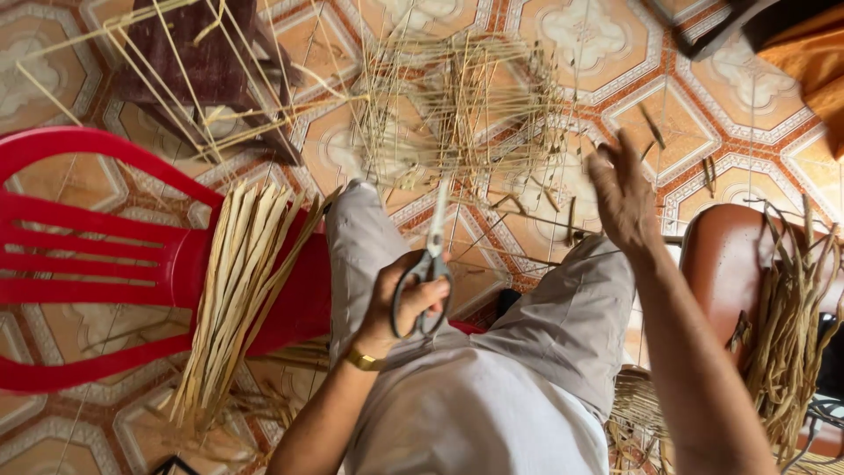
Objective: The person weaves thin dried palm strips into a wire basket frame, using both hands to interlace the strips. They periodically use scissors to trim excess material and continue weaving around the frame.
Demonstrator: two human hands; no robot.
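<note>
Over lap | left hand [400,303] clasps scissors [431,277] | right hand [624,198] apart, spread

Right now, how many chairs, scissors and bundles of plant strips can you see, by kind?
Red plastic chair: 1
Brown seat at the right: 1
Scissors, held in the left hand: 1
Pale flat strip bundle on the red chair: 1
Darker fibre bundle on the brown seat: 1
Total: 5
</note>
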